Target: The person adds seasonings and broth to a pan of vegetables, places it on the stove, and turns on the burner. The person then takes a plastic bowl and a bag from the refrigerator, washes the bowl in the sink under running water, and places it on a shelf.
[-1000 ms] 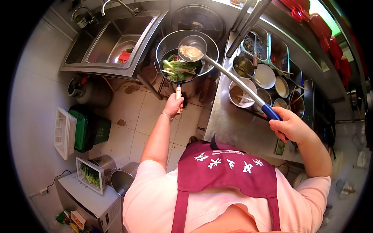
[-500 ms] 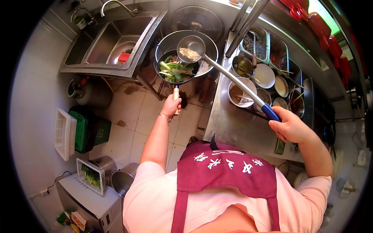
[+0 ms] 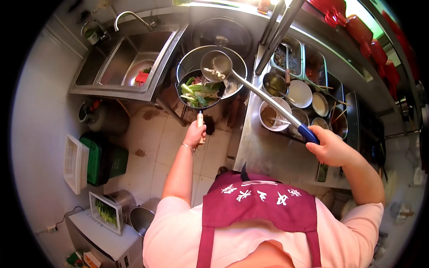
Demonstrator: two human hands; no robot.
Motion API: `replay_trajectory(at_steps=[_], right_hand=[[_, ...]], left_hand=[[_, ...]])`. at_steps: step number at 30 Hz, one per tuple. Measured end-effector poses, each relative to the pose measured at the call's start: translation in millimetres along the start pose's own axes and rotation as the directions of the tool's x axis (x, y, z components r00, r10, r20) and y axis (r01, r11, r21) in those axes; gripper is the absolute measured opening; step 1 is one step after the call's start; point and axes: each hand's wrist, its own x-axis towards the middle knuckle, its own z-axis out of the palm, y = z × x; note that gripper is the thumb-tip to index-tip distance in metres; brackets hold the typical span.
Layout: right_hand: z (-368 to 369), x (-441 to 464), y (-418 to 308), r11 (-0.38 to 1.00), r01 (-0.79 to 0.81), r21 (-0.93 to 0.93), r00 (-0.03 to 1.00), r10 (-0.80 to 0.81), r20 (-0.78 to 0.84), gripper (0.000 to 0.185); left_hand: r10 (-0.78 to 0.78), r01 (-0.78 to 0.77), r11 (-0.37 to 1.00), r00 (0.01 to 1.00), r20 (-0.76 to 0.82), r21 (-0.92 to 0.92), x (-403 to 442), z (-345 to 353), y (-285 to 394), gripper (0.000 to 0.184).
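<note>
My left hand [image 3: 195, 134] is closed around the wooden handle of a dark pan [image 3: 200, 107]. Green leafy vegetables [image 3: 197, 94] with pale stalks fill the pan, and some reddish bits show behind them. My right hand [image 3: 330, 146] grips the blue end of a long-handled metal ladle [image 3: 263, 97]. The ladle's bowl is tilted beside and partly above the pan's far right edge, with a few pale pieces [image 3: 217, 74] inside. Both pan and ladle bowl are over a wide metal pot [image 3: 243, 73], whose inside is largely hidden by them.
On the right, a steel counter [image 3: 257, 147] holds a white bucket [image 3: 263, 117], several bowls and rectangular food tubs [image 3: 314, 62]. A double sink [image 3: 134, 51] stands at the left back. Below it sit a gas cylinder [image 3: 102, 115] and a green bin [image 3: 96, 156].
The ladle's bowl holds fewer pale pieces than before. Its bowl and the pan appear slightly lower in view, along with the whole scene. Both hands keep their grips.
</note>
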Motion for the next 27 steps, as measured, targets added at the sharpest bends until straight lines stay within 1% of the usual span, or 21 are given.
replay_trajectory(at_steps=[1, 3, 4, 6, 7, 11, 13, 20, 22, 23, 25, 26, 27], right_hand=[[-1, 1, 1, 1.000, 0.006, 0.000, 1.000, -0.006, -0.008, 0.034], [-1, 3, 3, 0.990, 0.045, -0.137, 0.998, -0.049, -0.026, 0.036], [-2, 4, 3, 0.989, 0.050, -0.138, 0.998, -0.055, -0.034, 0.036], [0, 3, 2, 0.960, 0.096, -0.262, 0.992, -0.113, -0.054, 0.037], [0, 3, 2, 0.950, 0.118, -0.288, 0.988, -0.142, -0.066, 0.037], [-3, 4, 3, 0.943, 0.116, -0.311, 0.986, -0.146, -0.075, 0.038], [-2, 5, 6, 0.909, 0.152, -0.388, 0.976, -0.200, -0.086, 0.039], [5, 4, 11, 0.857, 0.161, -0.489, 0.966, -0.238, -0.099, 0.039], [7, 3, 14, 0.818, 0.179, -0.546, 0.954, -0.280, -0.106, 0.038], [9, 2, 15, 0.818, 0.178, -0.547, 0.954, -0.280, -0.109, 0.038], [12, 0, 17, 0.776, 0.177, -0.606, 0.945, -0.305, -0.116, 0.036], [13, -1, 18, 0.776, 0.175, -0.606, 0.945, -0.306, -0.119, 0.036], [14, -1, 18, 0.748, 0.189, -0.637, 0.931, -0.343, -0.126, 0.037]], left_hand=[[-0.017, 0.017, 1.000, 1.000, -0.004, 0.020, -3, 1, 0, 0.019], [-0.012, 0.012, 1.000, 1.000, -0.002, 0.005, -1, 0, -1, 0.019], [-0.003, 0.003, 1.000, 1.000, 0.001, 0.001, 1, -1, 0, 0.019], [-0.008, 0.008, 1.000, 1.000, 0.001, -0.001, -1, -1, -1, 0.019], [-0.015, 0.015, 1.000, 1.000, -0.001, -0.006, 0, -1, -1, 0.019], [0.014, -0.013, 1.000, 1.000, -0.018, 0.023, 7, 3, 4, 0.018], [0.008, -0.007, 1.000, 1.000, -0.011, 0.017, 6, 5, 5, 0.018], [0.001, -0.001, 1.000, 1.000, 0.004, 0.001, 3, 1, 2, 0.017], [0.006, -0.006, 1.000, 1.000, 0.018, -0.011, 2, 0, 1, 0.016], [0.008, -0.008, 1.000, 1.000, 0.020, -0.010, 1, 0, -2, 0.016], [-0.024, 0.024, 1.000, 1.000, 0.010, -0.018, -1, -1, -7, 0.020], [-0.022, 0.022, 1.000, 1.000, 0.012, -0.018, -1, -2, -9, 0.020], [-0.015, 0.016, 1.000, 1.000, 0.011, -0.016, -1, -2, -9, 0.021]])
